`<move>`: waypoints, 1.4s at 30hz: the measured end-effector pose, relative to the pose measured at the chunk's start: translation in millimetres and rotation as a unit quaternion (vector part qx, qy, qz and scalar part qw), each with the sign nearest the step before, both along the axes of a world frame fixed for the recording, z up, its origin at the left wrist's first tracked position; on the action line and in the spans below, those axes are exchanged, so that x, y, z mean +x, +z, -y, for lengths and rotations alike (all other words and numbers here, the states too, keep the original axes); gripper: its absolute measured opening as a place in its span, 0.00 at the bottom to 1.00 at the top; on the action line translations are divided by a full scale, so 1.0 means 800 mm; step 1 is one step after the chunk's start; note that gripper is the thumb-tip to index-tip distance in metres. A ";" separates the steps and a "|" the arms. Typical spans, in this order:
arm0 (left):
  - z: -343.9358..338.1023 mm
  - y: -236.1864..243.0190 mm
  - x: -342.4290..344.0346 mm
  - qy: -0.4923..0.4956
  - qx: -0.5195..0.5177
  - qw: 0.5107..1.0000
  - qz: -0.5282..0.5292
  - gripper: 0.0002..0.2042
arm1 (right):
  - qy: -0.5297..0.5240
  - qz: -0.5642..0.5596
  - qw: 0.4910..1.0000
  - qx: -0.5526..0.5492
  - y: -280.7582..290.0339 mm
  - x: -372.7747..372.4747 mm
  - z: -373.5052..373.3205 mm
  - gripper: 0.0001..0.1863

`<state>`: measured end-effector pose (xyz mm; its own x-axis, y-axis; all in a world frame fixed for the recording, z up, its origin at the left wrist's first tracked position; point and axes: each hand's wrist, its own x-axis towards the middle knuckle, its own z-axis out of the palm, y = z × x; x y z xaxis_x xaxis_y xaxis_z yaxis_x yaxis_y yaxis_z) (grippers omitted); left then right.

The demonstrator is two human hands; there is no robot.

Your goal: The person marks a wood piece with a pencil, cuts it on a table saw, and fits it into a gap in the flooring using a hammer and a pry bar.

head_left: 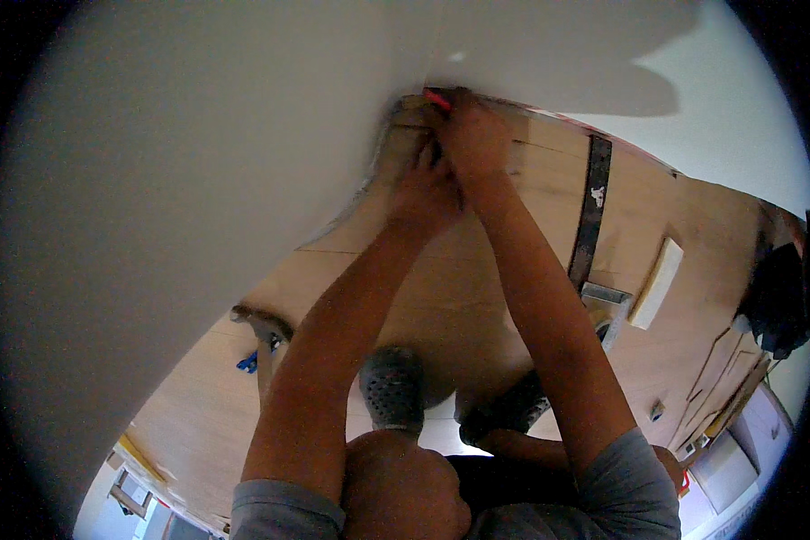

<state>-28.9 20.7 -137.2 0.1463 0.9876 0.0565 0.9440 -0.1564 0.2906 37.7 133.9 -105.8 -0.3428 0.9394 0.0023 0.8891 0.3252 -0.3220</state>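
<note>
Pale walls (198, 225) are seen at the left and at the top, and a corner is formed where they meet. Below them a wooden floor (459, 288) is spread, crossed by thin seams. Near the right edge a black bundle (778, 297) is placed, and close to it some wood strips (720, 387) are laid side by side. On the right part of the floor a long dark bar (592, 207) is laid, with one end toward the upper wall. By its lower end a metal square (617, 322) is put, and just beside this a white block (657, 283) is found. Perforated shoes (392, 387) are worn on the feet. Both hands are placed close together at the corner. By the right hand (477, 135), a red tool (436, 99) seems to be clasped between bent fingers, its thin end directed into the corner, but the picture is blurred there. The left hand (427, 184) is set just below, fingers stretched forward; whether something is gripped by it cannot be told. Beside the left forearm a hammer (265, 328) is partly covered, and next to its handle a small blue thing (247, 362) is left.
</note>
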 end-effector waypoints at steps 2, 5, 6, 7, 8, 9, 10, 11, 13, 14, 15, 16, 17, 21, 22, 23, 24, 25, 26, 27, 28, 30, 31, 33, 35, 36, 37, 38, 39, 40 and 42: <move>-0.002 -0.004 -0.001 -0.009 -0.012 1.000 0.005 0.31 | -0.001 -0.020 1.000 -0.014 0.004 -0.001 0.000 0.22; 0.000 -0.008 -0.002 0.003 -0.005 1.000 0.028 0.30 | 0.011 -0.086 0.996 -0.008 0.035 0.003 0.010 0.21; 0.001 -0.008 -0.002 0.012 0.001 0.999 0.039 0.30 | 0.018 -0.113 0.993 -0.002 0.045 0.006 0.015 0.20; 0.001 -0.005 -0.001 0.022 0.016 0.999 0.043 0.30 | 0.029 -0.153 0.987 0.049 0.044 0.014 0.019 0.19; 0.001 0.000 0.000 0.032 0.030 0.998 0.048 0.30 | 0.040 -0.192 0.976 0.099 0.041 0.024 0.022 0.18; 0.000 0.002 0.000 0.042 0.044 0.997 0.052 0.30 | 0.051 -0.230 0.960 0.149 0.039 0.032 0.024 0.18; 0.000 0.002 0.000 0.037 0.042 0.997 0.055 0.30 | 0.059 -0.235 0.957 0.157 0.042 0.037 0.022 0.16; 0.000 0.002 -0.002 0.033 0.040 0.997 0.058 0.30 | 0.066 -0.241 0.954 0.165 0.047 0.041 0.020 0.15; -0.001 0.005 -0.002 0.028 0.027 0.998 0.050 0.30 | 0.060 -0.260 0.958 0.106 0.049 0.044 0.025 0.13; -0.001 0.008 -0.001 0.028 0.016 0.999 0.038 0.31 | 0.046 -0.271 0.961 0.037 0.044 0.047 0.032 0.11; -0.002 0.011 -0.001 0.028 0.006 0.999 0.027 0.31 | 0.031 -0.281 0.959 -0.031 0.041 0.049 0.035 0.10; -0.003 0.014 -0.001 0.023 -0.003 1.000 0.017 0.31 | 0.089 -0.286 0.954 -0.005 0.040 0.048 0.034 0.10; -0.004 0.017 -0.001 0.018 -0.011 1.000 0.008 0.31 | 0.146 -0.290 0.946 0.021 0.039 0.048 0.031 0.10; 0.000 0.009 -0.002 0.020 -0.044 0.997 0.064 0.32 | 0.204 -0.300 0.931 0.045 0.023 0.044 0.026 0.12; 0.000 0.007 -0.001 0.022 -0.045 0.997 0.058 0.32 | 0.203 -0.301 0.930 0.046 0.018 0.042 0.025 0.12; -0.001 0.005 0.000 0.025 -0.046 0.997 0.051 0.32 | 0.202 -0.303 0.930 0.047 0.014 0.039 0.024 0.12; -0.001 0.003 0.001 0.019 -0.053 0.998 0.040 0.32 | 0.201 -0.304 0.930 0.048 0.011 0.038 0.024 0.12; -0.001 0.003 0.001 0.015 -0.060 0.998 0.029 0.32 | 0.194 -0.299 0.934 0.015 0.007 0.037 0.025 0.13; -0.002 0.002 0.000 0.002 -0.073 0.997 0.014 0.32 | 0.186 -0.294 0.937 -0.017 0.004 0.037 0.026 0.15; -0.002 0.002 0.000 -0.011 -0.087 0.996 -0.001 0.31 | 0.178 -0.287 0.940 -0.050 0.002 0.037 0.026 0.17; -0.002 0.003 0.000 -0.008 -0.043 0.999 -0.006 0.31 | 0.181 -0.289 0.938 -0.056 0.001 0.036 0.025 0.18; -0.003 0.005 0.000 -0.005 0.045 0.999 -0.016 0.31 | 0.185 -0.293 0.936 -0.068 0.001 0.036 0.022 0.18; -0.003 0.009 0.002 0.010 0.010 1.000 0.010 0.31 | 0.179 -0.306 0.934 -0.051 0.005 0.033 0.025 0.16; -0.005 0.011 0.004 0.024 -0.033 0.998 0.038 0.31 | 0.168 -0.332 0.928 -0.016 0.015 0.027 0.034 0.13; -0.006 -0.008 0.005 0.010 -0.023 1.000 0.014 0.32 | 0.180 -0.331 0.925 -0.051 0.000 0.034 0.031 0.17; -0.004 -0.017 0.005 0.011 -0.023 1.000 0.013 0.33 | 0.186 -0.331 0.922 -0.068 -0.007 0.037 0.030 0.19; -0.007 -0.011 0.005 0.010 -0.025 1.000 0.014 0.33 | 0.180 -0.330 0.924 -0.070 -0.006 0.039 0.030 0.19; -0.005 -0.004 0.007 0.024 -0.045 0.998 0.039 0.34 | 0.173 -0.330 0.925 -0.071 -0.006 0.039 0.031 0.19; -0.006 0.003 0.008 0.038 -0.066 0.995 0.064 0.34 | 0.166 -0.330 0.926 -0.073 -0.004 0.038 0.032 0.19; -0.004 0.000 0.007 0.036 -0.047 0.995 0.078 0.34 | 0.165 -0.333 0.925 -0.072 0.000 0.035 0.033 0.18; 0.000 -0.011 0.005 0.032 -0.007 0.994 0.106 0.34 | 0.164 -0.340 0.923 -0.070 0.010 0.029 0.036 0.17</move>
<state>-24.6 20.3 -145.9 0.0684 0.9955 0.0653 0.8691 -0.0916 0.4861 60.8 105.4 -98.0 -0.5732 0.7926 0.2079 0.3274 0.4541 -0.8286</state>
